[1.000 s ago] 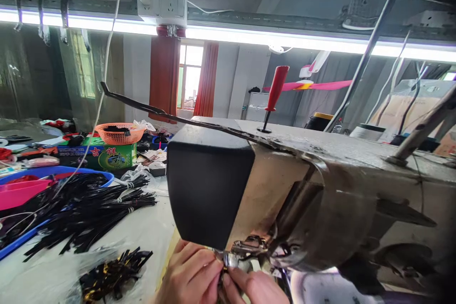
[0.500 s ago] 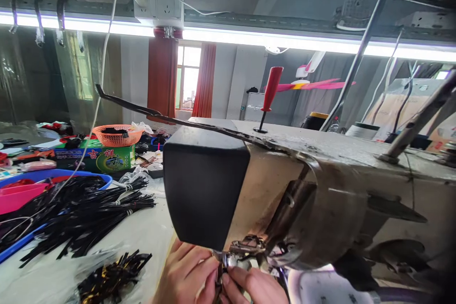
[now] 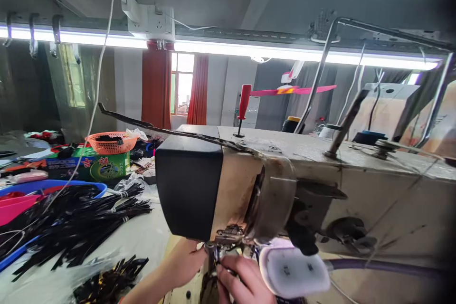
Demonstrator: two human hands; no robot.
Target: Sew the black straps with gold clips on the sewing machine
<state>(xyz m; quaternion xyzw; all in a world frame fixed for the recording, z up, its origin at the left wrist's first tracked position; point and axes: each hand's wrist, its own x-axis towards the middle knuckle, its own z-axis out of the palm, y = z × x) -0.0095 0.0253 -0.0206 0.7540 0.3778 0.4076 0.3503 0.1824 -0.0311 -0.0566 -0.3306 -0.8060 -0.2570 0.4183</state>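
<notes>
An industrial sewing machine with a black end cover fills the middle of the head view. My left hand reaches in from the left beneath the cover; its fingers are hidden behind the needle and presser foot area. On the right side of that area is my right hand, its fingers curled and pressed together close to the metal parts. Whatever lies between those fingertips is too small to make out. A lit lamp with a whitish cover glows just right of my right hand.
Black strip bundles spill from a blue tub at left. A plastic bag of black and gold pieces lies nearer. A red-handled screwdriver stands on the machine head. Behind are an orange basket and thread cones.
My left hand has gone deeper under the machine head, so its fingers no longer show. My right hand stays by the presser foot. The view has swung right, showing more of the machine and lamp.
</notes>
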